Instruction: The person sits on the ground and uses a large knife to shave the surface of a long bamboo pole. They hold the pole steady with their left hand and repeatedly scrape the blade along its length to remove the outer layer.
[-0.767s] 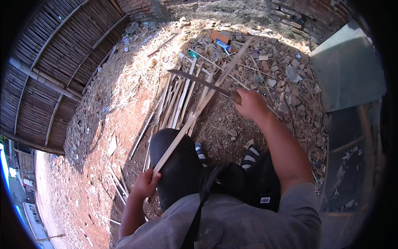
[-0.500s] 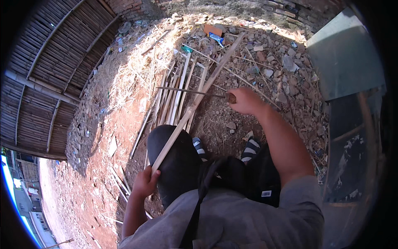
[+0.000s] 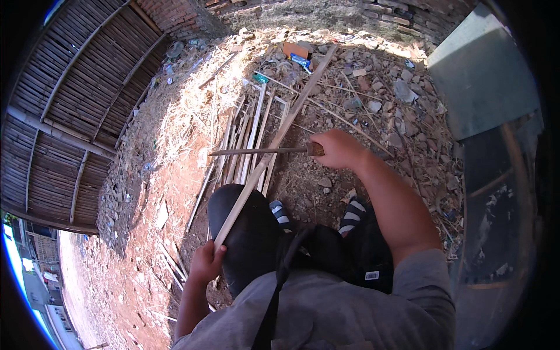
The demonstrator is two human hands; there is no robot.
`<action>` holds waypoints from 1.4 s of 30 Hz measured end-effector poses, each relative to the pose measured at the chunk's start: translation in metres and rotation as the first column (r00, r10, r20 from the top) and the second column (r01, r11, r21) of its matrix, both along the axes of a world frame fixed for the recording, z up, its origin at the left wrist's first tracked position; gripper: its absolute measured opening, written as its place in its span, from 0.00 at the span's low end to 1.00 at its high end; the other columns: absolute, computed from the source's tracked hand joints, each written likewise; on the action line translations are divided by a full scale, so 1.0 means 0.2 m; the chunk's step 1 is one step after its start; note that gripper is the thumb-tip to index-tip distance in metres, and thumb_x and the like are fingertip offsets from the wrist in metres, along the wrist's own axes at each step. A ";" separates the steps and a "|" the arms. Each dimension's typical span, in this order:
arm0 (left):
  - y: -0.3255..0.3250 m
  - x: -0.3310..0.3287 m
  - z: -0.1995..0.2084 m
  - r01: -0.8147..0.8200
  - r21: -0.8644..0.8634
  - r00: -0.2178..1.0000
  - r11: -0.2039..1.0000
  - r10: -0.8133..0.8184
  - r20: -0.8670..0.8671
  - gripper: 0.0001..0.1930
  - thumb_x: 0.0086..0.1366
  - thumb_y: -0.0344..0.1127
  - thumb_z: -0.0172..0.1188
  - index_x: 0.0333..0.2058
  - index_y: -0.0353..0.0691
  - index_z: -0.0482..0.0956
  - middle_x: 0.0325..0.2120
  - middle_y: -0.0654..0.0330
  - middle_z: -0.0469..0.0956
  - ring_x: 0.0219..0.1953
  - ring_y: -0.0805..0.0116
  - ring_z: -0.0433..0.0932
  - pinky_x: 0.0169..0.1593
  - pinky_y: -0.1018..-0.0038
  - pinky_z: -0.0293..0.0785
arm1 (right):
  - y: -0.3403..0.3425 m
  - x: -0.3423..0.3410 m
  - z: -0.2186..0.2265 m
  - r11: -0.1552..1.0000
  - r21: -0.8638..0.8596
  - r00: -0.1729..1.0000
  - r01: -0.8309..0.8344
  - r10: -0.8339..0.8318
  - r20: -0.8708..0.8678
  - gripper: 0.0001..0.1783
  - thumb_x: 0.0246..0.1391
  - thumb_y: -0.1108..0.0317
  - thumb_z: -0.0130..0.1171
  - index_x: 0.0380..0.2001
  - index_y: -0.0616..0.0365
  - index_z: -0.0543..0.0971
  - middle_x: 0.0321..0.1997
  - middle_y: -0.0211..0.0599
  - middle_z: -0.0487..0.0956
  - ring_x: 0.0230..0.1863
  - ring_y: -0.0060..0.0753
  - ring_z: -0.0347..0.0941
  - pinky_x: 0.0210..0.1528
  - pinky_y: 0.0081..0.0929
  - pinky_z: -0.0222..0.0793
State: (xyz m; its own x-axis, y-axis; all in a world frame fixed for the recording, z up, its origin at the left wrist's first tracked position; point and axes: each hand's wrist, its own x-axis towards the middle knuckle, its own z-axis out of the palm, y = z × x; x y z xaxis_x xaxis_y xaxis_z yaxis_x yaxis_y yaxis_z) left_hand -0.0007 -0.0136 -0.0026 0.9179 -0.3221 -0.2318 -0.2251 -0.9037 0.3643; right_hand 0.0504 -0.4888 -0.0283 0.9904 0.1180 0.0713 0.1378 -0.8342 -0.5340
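My left hand (image 3: 206, 261) grips the near end of a long, pale wooden strip (image 3: 246, 193). The strip slants over my left knee (image 3: 228, 201) and away to the upper right. In my closed right hand (image 3: 336, 149) is the brown handle of a long, narrow-bladed knife (image 3: 287, 150). Its blade points left and lies across the strip around the middle, above the knee; whether it touches the wood I cannot tell. Beyond the knee, several thin wooden strips (image 3: 251, 135) lie bundled on the ground.
Dry straw (image 3: 192, 108) spreads at the left, broken brick and stone rubble (image 3: 402, 119) at the right. A slatted bamboo wall (image 3: 81, 76) stands left, grey-green and dark panels (image 3: 481, 76) right, and a brick wall (image 3: 303, 20) behind. My striped sandals (image 3: 352, 214) are near my legs.
The knife and my right hand have come nearer to me along the strip, the blade now level rather than slanting. My left hand still grips the strip's end.
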 end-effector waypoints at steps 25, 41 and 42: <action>0.02 0.02 0.01 -0.041 -0.175 0.990 0.984 0.015 -0.143 0.25 0.72 0.53 0.54 0.29 0.33 0.72 0.19 0.50 0.74 0.24 0.59 0.75 0.31 0.61 0.68 | 0.04 -0.04 0.02 0.996 -0.076 0.886 -0.036 0.067 0.459 0.20 0.57 0.45 0.62 0.38 0.48 0.76 0.28 0.37 0.80 0.33 0.51 0.79 0.37 0.48 0.71; 0.03 0.01 -0.01 -0.063 -0.109 0.993 0.992 0.051 -0.107 0.25 0.71 0.54 0.56 0.29 0.33 0.72 0.20 0.43 0.75 0.26 0.45 0.78 0.31 0.56 0.69 | 0.11 -0.03 0.05 0.998 -0.062 0.982 0.018 -0.006 0.187 0.30 0.60 0.37 0.58 0.33 0.58 0.74 0.24 0.47 0.78 0.31 0.58 0.77 0.33 0.49 0.71; 0.03 0.01 -0.01 -0.046 -0.119 0.994 0.992 0.033 -0.106 0.25 0.71 0.54 0.56 0.29 0.33 0.73 0.20 0.44 0.76 0.25 0.46 0.78 0.31 0.57 0.69 | 0.14 -0.05 0.10 0.992 -0.115 0.985 -0.048 0.066 0.158 0.31 0.59 0.36 0.59 0.33 0.58 0.74 0.24 0.48 0.78 0.30 0.59 0.77 0.33 0.50 0.71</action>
